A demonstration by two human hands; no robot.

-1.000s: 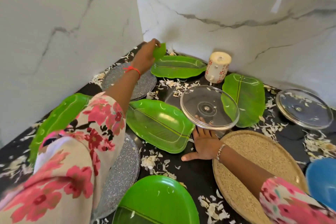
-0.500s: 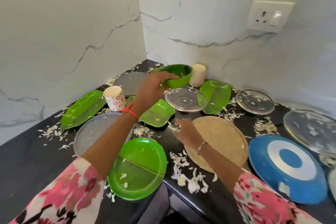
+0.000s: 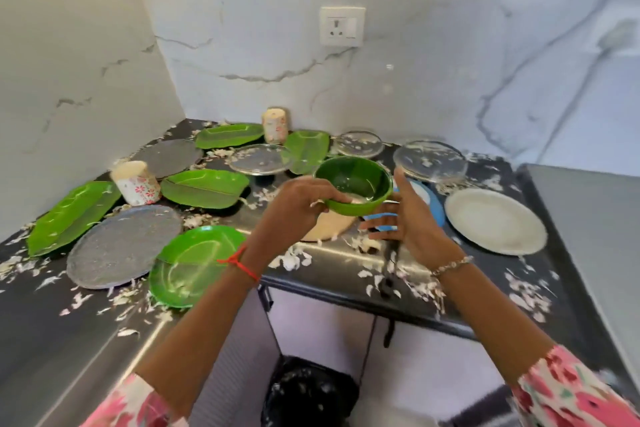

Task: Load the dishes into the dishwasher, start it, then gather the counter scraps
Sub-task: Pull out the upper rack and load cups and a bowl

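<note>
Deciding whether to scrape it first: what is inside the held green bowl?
The green bowl, held by the left hand, shows only pale streaks on its floor; its near wall hides the rest.

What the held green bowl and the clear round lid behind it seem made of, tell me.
Green bowl: probably plastic or melamine, glossy; even saturated colour, bright highlights on the inner wall. Clear round lid: likely glass, possibly clear plastic; see-through, with pale reflections.

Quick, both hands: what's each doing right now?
Left hand: grips the green bowl.
Right hand: open, fingers straight, holding nothing, beside the bowl.
</note>
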